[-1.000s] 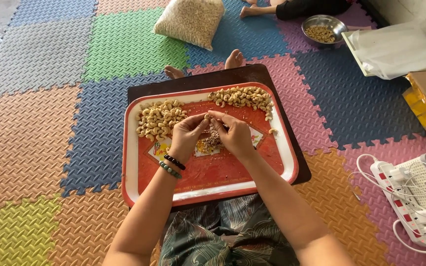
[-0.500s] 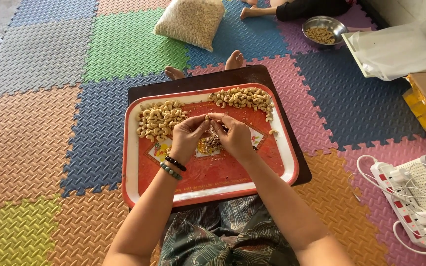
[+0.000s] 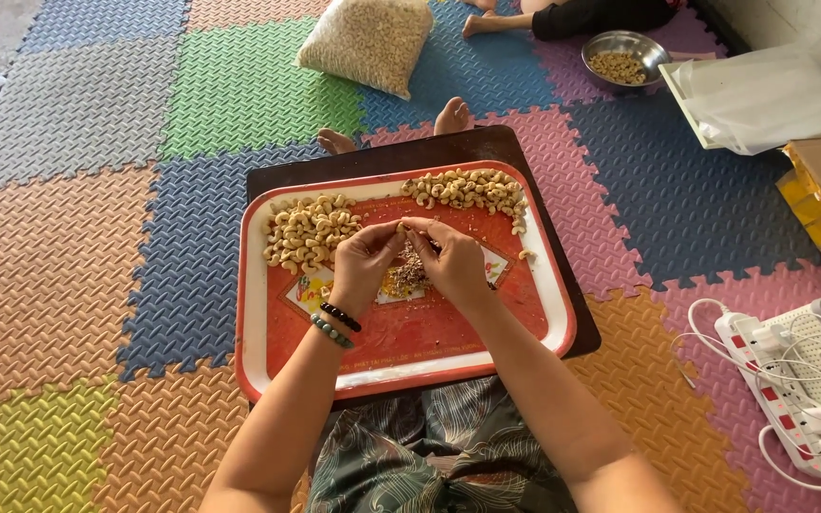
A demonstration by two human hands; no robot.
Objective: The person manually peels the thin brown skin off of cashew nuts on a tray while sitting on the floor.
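Cashew (image 3: 401,227) pinched between both hands' fingertips (image 3: 410,226) above red tray (image 3: 410,375).

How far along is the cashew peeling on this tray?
Done: a pile of pale cashews on the red tray, with skin scraps mid-tray. In hand: the left hand and right hand pinch one nut together. Left: apparently the far pile; which pile is finished is unclear.

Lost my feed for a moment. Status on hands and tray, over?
Both hands, left and right, pinch one cashew above the husk pile. Tray holds two nut heaps. Nothing in the way.
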